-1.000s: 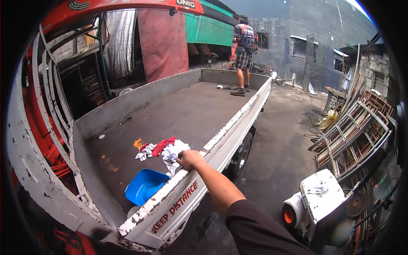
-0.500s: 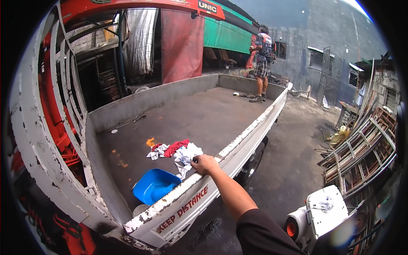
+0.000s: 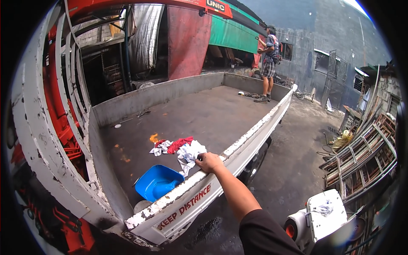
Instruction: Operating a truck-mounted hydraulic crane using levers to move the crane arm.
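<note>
My right hand lies over the chipped white top edge of a truck bed's side panel, its fingers curled over the inner side. Just beyond the fingers, a heap of white cloth rags rests on the bed floor. A red rag and a patterned white rag lie against it. To the left of my hand a blue plastic basin sits tilted close to the panel, with its lower part hidden behind the edge. My left hand is out of view.
Another person stands at the bed's far end, near a cable and a white object. A red crane boom crosses overhead. White upright bars rise at left. Outside, at right, are a white container and stacked metal frames.
The view has shifted slightly, so the scene sits a little farther right. My right hand keeps its place on the panel edge. The other person's arm is raised higher.
</note>
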The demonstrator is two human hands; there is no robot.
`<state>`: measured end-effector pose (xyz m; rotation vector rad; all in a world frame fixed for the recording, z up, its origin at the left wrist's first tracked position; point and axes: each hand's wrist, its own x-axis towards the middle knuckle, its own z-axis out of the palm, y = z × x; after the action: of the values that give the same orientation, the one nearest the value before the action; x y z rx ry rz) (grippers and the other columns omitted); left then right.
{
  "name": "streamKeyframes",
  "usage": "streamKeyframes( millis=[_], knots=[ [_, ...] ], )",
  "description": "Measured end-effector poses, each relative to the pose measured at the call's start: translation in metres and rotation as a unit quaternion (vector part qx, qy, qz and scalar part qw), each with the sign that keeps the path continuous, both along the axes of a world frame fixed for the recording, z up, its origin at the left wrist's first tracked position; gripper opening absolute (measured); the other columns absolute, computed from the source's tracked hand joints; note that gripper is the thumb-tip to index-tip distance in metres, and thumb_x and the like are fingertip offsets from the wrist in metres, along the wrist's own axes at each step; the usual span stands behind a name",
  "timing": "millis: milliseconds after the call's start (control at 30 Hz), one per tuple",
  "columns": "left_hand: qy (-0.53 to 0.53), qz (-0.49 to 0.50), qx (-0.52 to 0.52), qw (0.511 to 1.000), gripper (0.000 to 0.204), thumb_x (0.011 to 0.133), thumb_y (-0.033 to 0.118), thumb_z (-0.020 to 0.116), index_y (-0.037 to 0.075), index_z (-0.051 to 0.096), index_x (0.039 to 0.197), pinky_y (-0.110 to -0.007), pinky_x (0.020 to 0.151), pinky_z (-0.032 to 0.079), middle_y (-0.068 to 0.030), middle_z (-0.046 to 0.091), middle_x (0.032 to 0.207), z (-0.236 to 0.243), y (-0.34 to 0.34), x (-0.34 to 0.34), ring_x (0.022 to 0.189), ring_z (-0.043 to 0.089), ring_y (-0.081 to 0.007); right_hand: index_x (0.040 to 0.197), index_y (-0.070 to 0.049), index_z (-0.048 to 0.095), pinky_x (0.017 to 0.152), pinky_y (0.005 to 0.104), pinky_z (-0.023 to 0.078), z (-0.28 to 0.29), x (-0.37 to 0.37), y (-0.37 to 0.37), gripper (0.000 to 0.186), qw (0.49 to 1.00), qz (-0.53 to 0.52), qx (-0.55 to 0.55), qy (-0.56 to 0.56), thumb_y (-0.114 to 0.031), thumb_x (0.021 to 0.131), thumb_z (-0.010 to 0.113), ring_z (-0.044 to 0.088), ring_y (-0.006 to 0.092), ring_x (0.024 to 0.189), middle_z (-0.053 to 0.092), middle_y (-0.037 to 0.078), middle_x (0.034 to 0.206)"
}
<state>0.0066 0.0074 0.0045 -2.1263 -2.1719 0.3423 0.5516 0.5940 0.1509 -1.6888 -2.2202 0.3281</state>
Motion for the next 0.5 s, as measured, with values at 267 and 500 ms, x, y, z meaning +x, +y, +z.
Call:
streamKeyframes(
  millis=[267,500],
  knots=[
    [0.011,0.021,-0.036,0.999,0.035,0.085,0.03,0.059,0.004,0.069,0.106,-0.044,0.092,0.043,-0.0164,0.064,0.105,-0.0001,0.0004,0.0019,0.102,0.056,-0.0336,0.116,-0.013,0.07,0.092,0.0415,0.052,-0.0009,0.0005,-0.0007,0.042,1.0,-0.003,0.001,-0.002,-0.045,0.092,0.056,0.067,0.034,0.102,0.072,0.016,0.105],
    [0.008,0.02,-0.043,0.999,0.036,0.085,0.031,0.058,0.003,0.069,0.105,-0.044,0.092,0.043,-0.0166,0.064,0.105,-0.0021,-0.0002,-0.0021,0.102,0.056,-0.0335,0.115,-0.013,0.071,0.092,0.0413,0.052,0.0005,-0.0007,-0.0017,0.042,1.0,-0.008,-0.007,0.002,-0.045,0.092,0.056,0.067,0.0339,0.103,0.072,0.015,0.106]
  ],
)
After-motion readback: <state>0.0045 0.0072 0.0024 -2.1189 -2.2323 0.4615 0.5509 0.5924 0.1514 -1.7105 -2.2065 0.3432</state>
